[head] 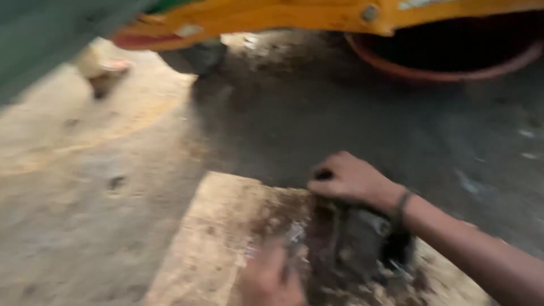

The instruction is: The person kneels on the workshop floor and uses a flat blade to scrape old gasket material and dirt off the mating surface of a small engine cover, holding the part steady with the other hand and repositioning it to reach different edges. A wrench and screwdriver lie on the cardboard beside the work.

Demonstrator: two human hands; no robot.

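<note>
The picture is blurred by motion. My right hand [347,179] is curled on the top edge of a dark, greasy metal part [351,243] that rests on a stained wooden board [218,238]. A dark band circles that wrist. My left hand [271,280] is low in the view at the part's left side, fingers against a small shiny bit of it; whether it grips is unclear.
The board lies on a dirty concrete floor [85,198] with a dark oily patch beyond it. Above, a yellow vehicle body [272,17] overhangs, with a wheel arch and reddish rim [447,71] at upper right. A foot-like shape [102,71] shows at upper left.
</note>
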